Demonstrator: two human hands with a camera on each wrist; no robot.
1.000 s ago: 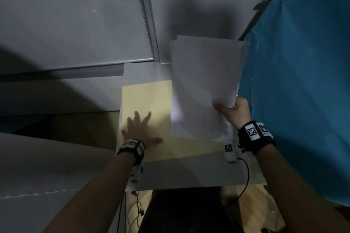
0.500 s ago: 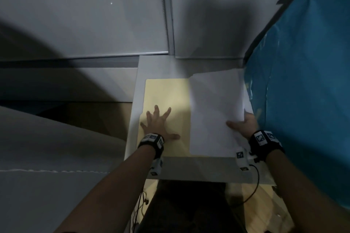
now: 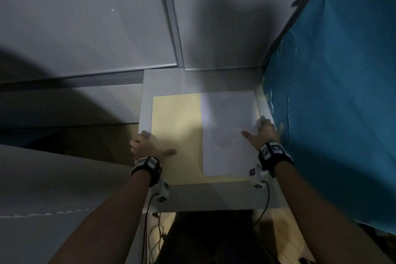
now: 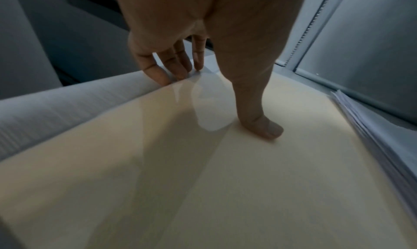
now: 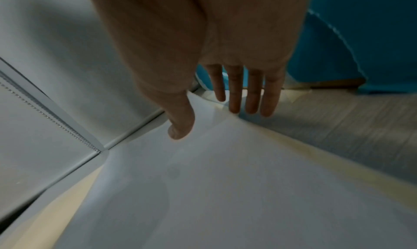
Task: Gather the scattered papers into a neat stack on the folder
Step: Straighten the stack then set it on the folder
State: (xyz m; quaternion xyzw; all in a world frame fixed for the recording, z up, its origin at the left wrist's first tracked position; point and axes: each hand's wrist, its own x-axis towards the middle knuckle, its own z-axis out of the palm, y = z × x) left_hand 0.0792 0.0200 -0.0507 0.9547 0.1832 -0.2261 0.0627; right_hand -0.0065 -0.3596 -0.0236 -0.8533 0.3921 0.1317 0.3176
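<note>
The left hand (image 3: 147,148) lies spread on the cream card folder (image 3: 177,126), the right hand (image 3: 261,135) flat against the white paper stack (image 3: 227,126); a sideways push could skew the sheets.

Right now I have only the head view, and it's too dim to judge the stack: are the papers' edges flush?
Observer: Not quite. The left wrist view shows the papers stepped along their left edge, with the sheets slightly staggered.
Operator: Do they overhang the folder on the right?
Observer: No. The right wrist view shows a strip of folder beyond their right edge.
Operator: Is the right hand gripping them?
Observer: No. The right hand has straight fingers, with the tips at that edge.
</note>
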